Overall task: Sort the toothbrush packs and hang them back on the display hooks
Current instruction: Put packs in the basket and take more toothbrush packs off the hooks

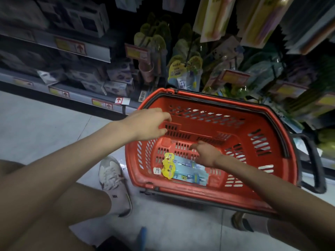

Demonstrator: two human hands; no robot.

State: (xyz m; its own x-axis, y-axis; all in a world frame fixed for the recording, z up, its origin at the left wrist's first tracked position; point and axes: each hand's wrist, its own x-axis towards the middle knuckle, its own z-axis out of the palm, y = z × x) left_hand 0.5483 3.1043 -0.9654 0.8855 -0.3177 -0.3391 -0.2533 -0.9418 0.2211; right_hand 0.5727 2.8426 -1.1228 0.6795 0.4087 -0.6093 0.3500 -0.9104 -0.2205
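Observation:
A red shopping basket stands on the floor in front of the display. Two or three toothbrush packs with yellow card tops and pale blue bodies lie flat on its bottom, near the front left corner. My right hand is down inside the basket just above and right of the packs, fingers pointing left and holding nothing. My left hand hovers over the basket's left rim with loosely bent fingers and is empty. More toothbrush packs hang on display hooks behind the basket.
Yellow price tags stick out from the hooks. Shelves with boxed goods run along the left. The basket's black pull handle juts out at the right. My white shoe and bare knee sit left of the basket on the pale floor.

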